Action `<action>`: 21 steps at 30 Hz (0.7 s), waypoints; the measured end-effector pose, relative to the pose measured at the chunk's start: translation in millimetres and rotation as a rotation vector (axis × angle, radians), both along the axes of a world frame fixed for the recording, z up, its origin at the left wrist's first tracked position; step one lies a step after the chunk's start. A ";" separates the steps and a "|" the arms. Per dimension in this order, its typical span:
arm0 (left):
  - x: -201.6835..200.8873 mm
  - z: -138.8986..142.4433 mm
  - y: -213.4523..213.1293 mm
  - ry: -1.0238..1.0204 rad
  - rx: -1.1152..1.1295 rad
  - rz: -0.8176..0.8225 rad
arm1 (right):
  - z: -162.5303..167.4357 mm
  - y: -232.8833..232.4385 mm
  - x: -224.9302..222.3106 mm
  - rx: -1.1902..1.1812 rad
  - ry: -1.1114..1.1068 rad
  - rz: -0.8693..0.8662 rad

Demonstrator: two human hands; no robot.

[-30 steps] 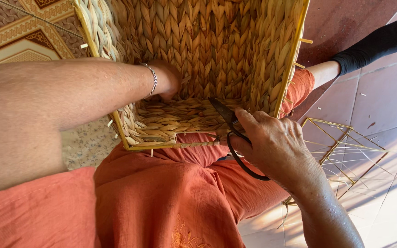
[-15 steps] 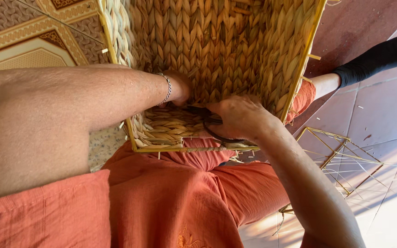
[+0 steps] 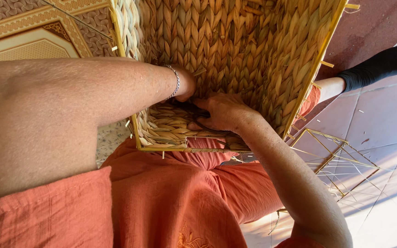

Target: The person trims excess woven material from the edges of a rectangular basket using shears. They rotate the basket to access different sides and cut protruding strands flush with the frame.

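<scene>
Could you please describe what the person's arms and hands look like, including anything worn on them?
Both arms are bare from the short orange sleeve down. The left hand has a thin silver chain bracelet at the wrist. The right hand shows no gloves, rings or watch.

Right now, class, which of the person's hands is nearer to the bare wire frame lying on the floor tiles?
Right. The right hand is inside the woven basket, on the side toward the wire frame; the left hand reaches in farther from it.
</scene>
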State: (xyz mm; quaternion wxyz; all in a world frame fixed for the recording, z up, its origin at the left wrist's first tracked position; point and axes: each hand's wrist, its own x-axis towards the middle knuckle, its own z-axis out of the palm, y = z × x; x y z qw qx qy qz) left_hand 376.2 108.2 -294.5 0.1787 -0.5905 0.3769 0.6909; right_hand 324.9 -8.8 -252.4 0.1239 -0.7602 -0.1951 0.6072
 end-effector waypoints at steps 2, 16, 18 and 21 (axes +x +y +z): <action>-2.0 2.4 -0.6 0.001 -0.002 -0.008 | -0.7 1.8 1.0 0.007 0.007 0.014; 5.1 -12.5 -1.4 0.030 0.039 -0.044 | -10.2 17.4 9.4 0.088 0.015 -0.084; 4.5 -14.2 -1.9 0.034 0.032 -0.042 | -9.3 23.4 9.2 0.066 0.022 -0.073; 3.0 -16.3 -4.6 0.044 0.021 -0.040 | -6.6 25.7 6.4 0.016 0.007 -0.005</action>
